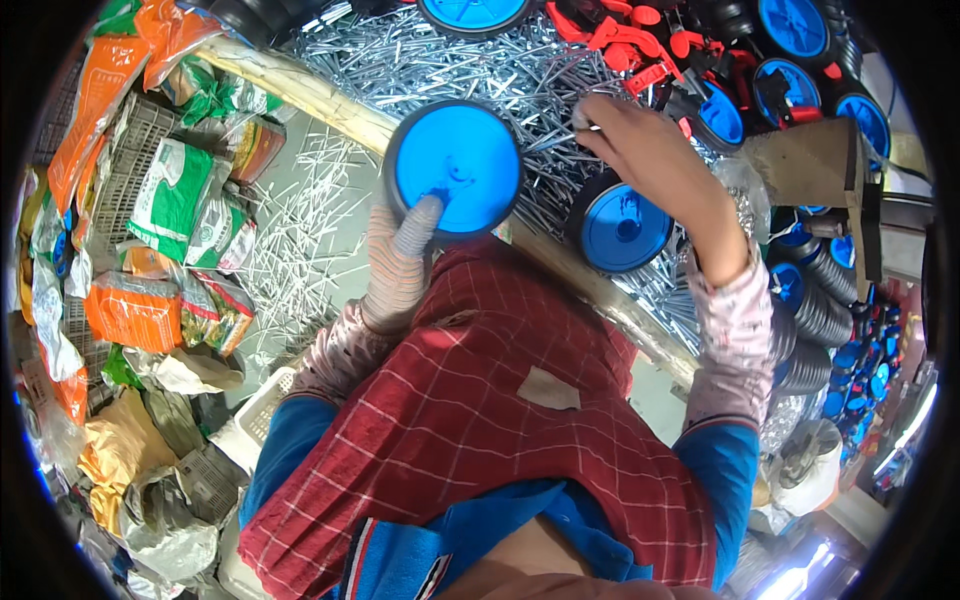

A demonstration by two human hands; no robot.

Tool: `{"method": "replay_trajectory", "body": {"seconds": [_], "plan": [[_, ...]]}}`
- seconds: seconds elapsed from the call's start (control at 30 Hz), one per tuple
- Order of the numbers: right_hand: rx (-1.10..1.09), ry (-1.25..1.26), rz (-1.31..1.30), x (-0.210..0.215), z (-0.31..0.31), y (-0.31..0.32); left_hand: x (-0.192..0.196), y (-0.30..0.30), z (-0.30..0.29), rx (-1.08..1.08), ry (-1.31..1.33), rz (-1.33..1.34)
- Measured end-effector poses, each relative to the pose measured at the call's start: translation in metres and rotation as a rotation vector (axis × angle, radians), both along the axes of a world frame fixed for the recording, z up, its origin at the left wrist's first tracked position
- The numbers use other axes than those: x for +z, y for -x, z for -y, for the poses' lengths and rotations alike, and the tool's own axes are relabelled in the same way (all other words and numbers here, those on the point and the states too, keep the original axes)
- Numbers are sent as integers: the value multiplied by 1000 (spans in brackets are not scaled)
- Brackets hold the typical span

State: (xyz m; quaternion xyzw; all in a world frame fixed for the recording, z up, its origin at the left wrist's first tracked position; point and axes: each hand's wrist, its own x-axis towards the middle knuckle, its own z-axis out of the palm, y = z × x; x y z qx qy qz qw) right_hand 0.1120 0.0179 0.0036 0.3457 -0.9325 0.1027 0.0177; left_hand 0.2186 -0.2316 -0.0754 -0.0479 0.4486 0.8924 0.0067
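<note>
My left hand (398,268), in a striped knit glove, grips a blue wheel (450,165) with a black tyre by its lower rim. The thumb lies on the blue face, and the other fingers are hidden behind it. My right hand (655,158) is over a heap of long metal pins (430,68), its fingers curled together at the pins. Whether a pin is between those fingertips cannot be made out. Just below the right wrist, another blue wheel (627,232) with a black tyre rests on the pins.
A wooden bar (300,92) edges the pin heap. Scattered white sticks (315,205) lie on the floor at left, beside plastic bags (140,310) and crates. Red plastic parts (630,45) and more blue wheels (795,25) crowd the far right. Stacked black tyres (815,315) stand at right.
</note>
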Motion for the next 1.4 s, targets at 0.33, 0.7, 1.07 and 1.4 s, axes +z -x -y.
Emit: {"method": "replay_trajectory", "body": {"seconds": [0.33, 0.7, 1.07, 1.4], "plan": [[-284, 998, 231, 29, -1, -83, 30, 12, -28, -108, 143, -254], [-42, 664, 70, 17, -20, -67, 42, 37, -54, -312, 118, -201], [-641, 187, -341, -83, -138, -4, 3, 110, -44, -300, 820, -243], [-667, 1323, 597, -24, -111, -107, 33, 57, -78, -711, -68, -226]]}}
